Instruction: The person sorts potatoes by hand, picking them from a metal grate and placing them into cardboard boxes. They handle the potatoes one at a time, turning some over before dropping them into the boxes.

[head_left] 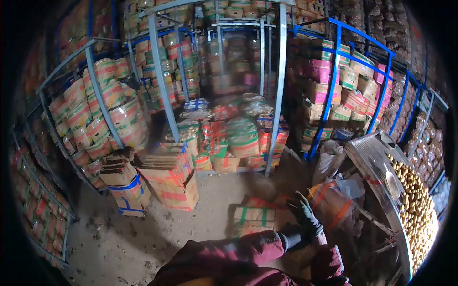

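Note:
My right hand (309,218) wears a glove with a pale back and dark fingers. Its fingers look stretched out, and I see nothing held in them. My left hand (296,239) is a dark shape past a grey cuff, close below the right one; its fingers are lost in shadow. Just left of both hands, a cardboard box (255,217) with green tape lies on the floor. To their right is a crumpled brown wrapping (334,205) with orange stripes, partly in shadow.
A slanted wooden sorting table (374,159) at right carries many small, round, yellowish, potato-like pieces (412,200). Folded cardboard stands in two upright boxes (126,188) (171,183) at left. Metal racks (281,86) and blue frames (329,90) hold stacked, filled boxes.

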Demonstrator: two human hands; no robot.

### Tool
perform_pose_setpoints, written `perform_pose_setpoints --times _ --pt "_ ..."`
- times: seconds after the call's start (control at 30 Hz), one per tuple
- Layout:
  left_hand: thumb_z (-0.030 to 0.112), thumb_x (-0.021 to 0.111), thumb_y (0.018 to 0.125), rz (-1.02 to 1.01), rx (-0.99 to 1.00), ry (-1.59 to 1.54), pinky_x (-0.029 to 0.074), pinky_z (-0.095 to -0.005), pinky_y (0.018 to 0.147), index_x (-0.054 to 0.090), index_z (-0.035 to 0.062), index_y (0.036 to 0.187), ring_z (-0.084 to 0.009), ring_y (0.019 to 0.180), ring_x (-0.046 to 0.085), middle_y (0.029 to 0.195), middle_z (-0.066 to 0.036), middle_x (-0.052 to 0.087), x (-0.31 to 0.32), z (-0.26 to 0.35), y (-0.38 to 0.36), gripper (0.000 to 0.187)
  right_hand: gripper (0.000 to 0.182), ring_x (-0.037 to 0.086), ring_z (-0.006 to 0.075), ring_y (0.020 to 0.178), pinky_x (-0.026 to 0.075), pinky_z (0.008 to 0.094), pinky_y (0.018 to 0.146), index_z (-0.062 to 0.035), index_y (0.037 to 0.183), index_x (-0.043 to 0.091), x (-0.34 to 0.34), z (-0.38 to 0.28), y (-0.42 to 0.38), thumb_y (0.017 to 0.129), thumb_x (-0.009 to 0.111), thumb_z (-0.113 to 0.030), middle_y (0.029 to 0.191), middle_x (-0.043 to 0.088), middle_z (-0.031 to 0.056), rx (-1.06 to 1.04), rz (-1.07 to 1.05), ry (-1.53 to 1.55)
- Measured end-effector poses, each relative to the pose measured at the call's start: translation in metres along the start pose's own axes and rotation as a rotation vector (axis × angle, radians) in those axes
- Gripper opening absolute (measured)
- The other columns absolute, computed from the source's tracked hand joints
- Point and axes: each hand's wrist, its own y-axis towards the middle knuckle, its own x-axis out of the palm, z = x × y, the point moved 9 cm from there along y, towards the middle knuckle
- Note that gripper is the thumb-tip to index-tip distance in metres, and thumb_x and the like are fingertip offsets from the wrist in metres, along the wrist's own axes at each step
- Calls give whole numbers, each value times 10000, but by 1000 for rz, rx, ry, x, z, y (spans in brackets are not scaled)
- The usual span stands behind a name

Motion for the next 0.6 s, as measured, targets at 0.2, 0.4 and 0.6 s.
perform_pose_setpoints --times 0.2,0.4,0.6 --pt "261 543 899 -82 25 235 514 -415 829 680 79 1094 -279 901 666 971 -171 700 70 21 55 300 444 586 300 1275 500 386 1043 -68 1355 612 -26 -100 -45 912 594 -39 1391 594 153 -387 -62 -885" --pt "246 627 826 -92 246 359 505 -470 639 727 105 728 -296 671 656 711 -88 676 79 90 76 199 439 621 296 1210 521 374 995 -80 1322 636 -78 -137 -96 885 610 -47 1339 630 135 -420 90 -1037" --pt "317 629 848 -160 234 358 538 -528 728 744 58 828 -390 757 706 763 -196 706 84 150 120 285 434 655 293 1144 542 361 947 -91 1289 661 -138 -166 -121 858 627 -55 1287 667 116 -431 177 -1041"
